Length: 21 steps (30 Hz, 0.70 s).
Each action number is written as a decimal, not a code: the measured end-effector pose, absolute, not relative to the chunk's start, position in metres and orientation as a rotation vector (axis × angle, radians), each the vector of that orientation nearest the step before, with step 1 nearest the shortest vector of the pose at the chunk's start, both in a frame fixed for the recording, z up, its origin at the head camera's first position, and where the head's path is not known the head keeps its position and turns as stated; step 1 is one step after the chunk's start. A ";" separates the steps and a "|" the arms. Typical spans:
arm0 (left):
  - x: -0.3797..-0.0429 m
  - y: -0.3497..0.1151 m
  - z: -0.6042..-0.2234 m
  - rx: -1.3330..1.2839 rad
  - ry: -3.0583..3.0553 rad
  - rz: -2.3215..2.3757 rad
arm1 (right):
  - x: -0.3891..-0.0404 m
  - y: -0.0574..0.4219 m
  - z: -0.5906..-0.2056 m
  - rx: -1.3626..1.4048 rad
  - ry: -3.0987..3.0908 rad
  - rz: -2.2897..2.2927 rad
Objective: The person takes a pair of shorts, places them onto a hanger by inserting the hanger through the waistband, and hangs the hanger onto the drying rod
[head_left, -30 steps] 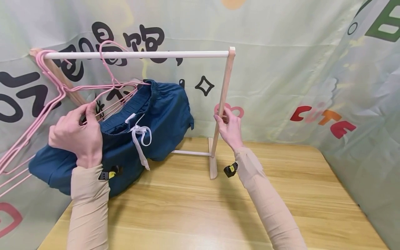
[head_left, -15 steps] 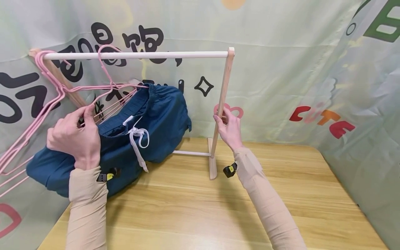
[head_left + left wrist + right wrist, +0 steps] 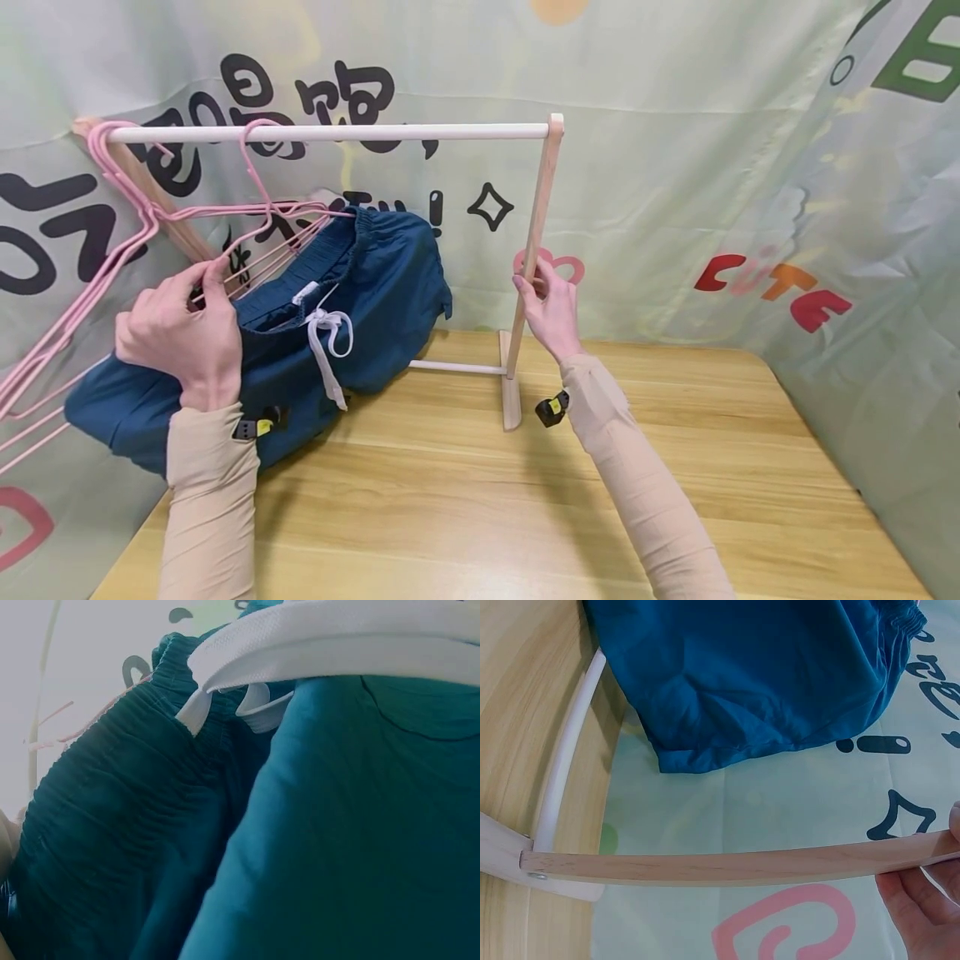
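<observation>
Navy shorts (image 3: 360, 292) with a gathered waistband and a white drawstring (image 3: 327, 329) hang from a pink hanger (image 3: 258, 179). My left hand (image 3: 183, 333) pinches that hanger's near arm by the waistband, between thumb and index finger. The hanger's hook loops over the white rail of the wooden clothes rack (image 3: 450, 132). With my right hand (image 3: 553, 308) I hold the rack's right upright between thumb and fingers; the right wrist view shows this wooden upright (image 3: 720, 868) too. In the left wrist view the shorts (image 3: 360, 802) fill most of the picture, and little of the hand shows.
Several more pink hangers (image 3: 93, 271) hang bunched at the rail's left end. The rack stands on a wood-grain table (image 3: 465, 500), with a lower white bar (image 3: 457, 367) near the tabletop. A printed cloth backdrop (image 3: 675, 167) rises right behind and to the right.
The hanger's hook has come down from above the rail to sit on it, and the shorts have sunk slightly and swung left. My right hand stays on the upright.
</observation>
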<state>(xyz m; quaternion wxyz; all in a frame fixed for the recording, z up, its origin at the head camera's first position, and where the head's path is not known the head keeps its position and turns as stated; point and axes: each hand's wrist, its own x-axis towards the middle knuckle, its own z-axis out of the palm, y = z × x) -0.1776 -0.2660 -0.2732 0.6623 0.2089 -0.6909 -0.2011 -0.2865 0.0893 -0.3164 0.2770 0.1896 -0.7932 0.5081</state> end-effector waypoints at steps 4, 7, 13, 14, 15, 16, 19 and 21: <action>-0.178 -0.266 -0.274 0.471 -1.574 -0.455 | -0.279 0.090 -0.310 0.517 -2.131 1.395; -0.178 -0.264 -0.273 0.476 -1.586 -0.473 | -0.268 0.090 -0.299 0.527 -2.146 1.467; -0.173 -0.247 -0.267 0.393 -1.595 -0.487 | -0.249 0.099 -0.298 0.566 -2.176 1.604; -0.171 -0.241 -0.266 0.363 -1.599 -0.491 | -0.247 0.103 -0.302 0.575 -2.190 1.599; -0.168 -0.234 -0.265 0.324 -1.599 -0.501 | -0.244 0.109 -0.307 0.578 -2.217 1.571; -0.165 -0.226 -0.266 0.273 -1.595 -0.522 | -0.242 0.114 -0.314 0.579 -2.248 1.529; -0.159 -0.202 -0.276 0.043 -1.592 -0.573 | -0.233 0.134 -0.335 0.568 -2.394 1.368; -0.158 -0.188 -0.290 -0.152 -1.649 -0.591 | -0.226 0.148 -0.349 0.541 -2.506 1.233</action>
